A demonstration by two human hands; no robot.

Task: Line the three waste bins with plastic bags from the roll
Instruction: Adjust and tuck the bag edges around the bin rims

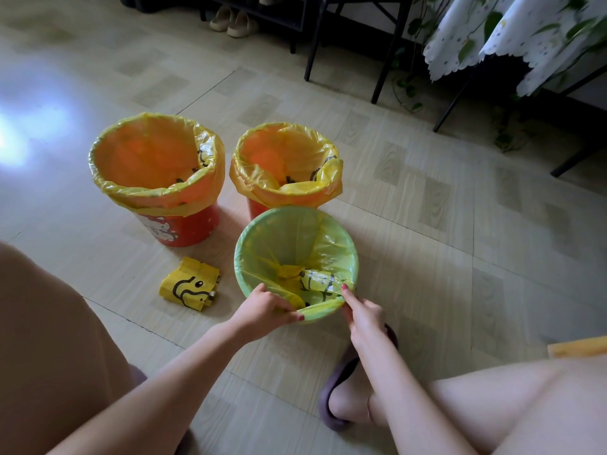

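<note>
— Left to right on the floor (410, 198), what's there?

— A red bin (184, 224) at the left, lined with a yellow bag folded over its rim. Just in front of it, the roll (190, 284) of yellow bags lies flat. Then a second red bin (254, 206), lined too, though its bag sags unevenly at the near right. Nearest the person, the green bin (295, 254), touching the second one.

— And the hands?

— The left hand (266, 307) pinches the bag's (295, 244) edge at the near rim, fingers curled round the film. The right hand (363, 311) has its fingertips on the film at the near-right rim — whether it pinches or only presses, I can't tell.

— How will that bag handle?

— Very light, thin, limp and slippery, I'd judge. It slides off a rim if let go slack, and a nail could tear it. Best taken at the hem, both hands apart, stretched and turned down over the rim.

— Anything in the bins?

— Only liners, as far as I can see. In the green one the bag bunches at the bottom, a printed fold lying across the near side — it isn't seated yet. This looks like the last step.
</note>
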